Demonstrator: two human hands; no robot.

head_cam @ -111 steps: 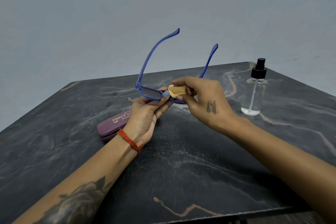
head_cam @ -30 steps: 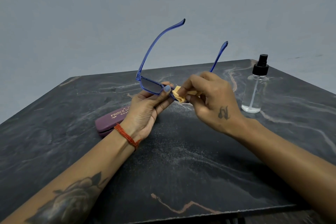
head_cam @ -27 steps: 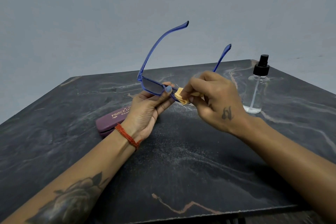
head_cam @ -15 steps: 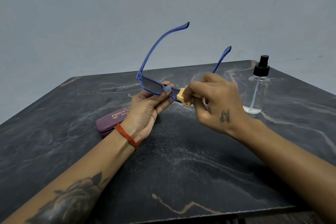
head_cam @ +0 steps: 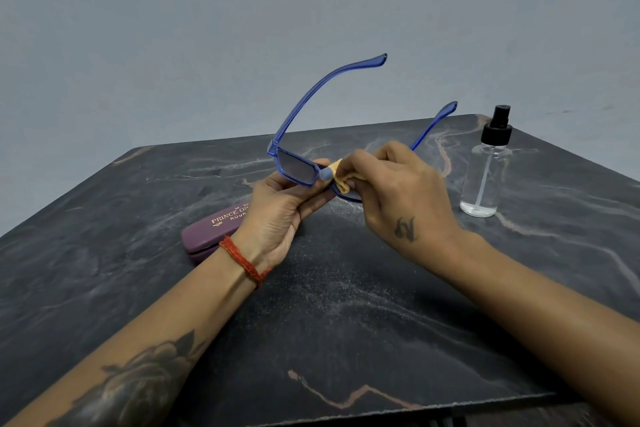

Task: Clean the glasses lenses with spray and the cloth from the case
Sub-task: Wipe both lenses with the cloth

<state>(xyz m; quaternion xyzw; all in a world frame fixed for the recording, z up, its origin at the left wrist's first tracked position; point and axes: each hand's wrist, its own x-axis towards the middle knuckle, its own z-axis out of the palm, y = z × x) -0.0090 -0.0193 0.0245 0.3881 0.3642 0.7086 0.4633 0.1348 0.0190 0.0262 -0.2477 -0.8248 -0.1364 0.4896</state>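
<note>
Blue-framed glasses (head_cam: 294, 168) with dark lenses are held above the table, their arms unfolded and pointing up and away from me. My left hand (head_cam: 280, 208) grips the frame near the bridge from below, thumb on the front. My right hand (head_cam: 394, 191) pinches a small folded yellow cloth (head_cam: 341, 178) against the right lens, which the hand mostly hides. A clear spray bottle (head_cam: 486, 177) with a black nozzle stands upright to the right, apart from both hands.
A purple glasses case (head_cam: 211, 230), shut, lies on the dark marble table (head_cam: 346, 322) just behind my left wrist. The table's front edge runs close to me; a plain grey wall stands behind.
The glasses have tilted so their arms lean more to the right. My right hand has kept rubbing the cloth over the right lens in small shifts. My left hand's grip is unchanged.
</note>
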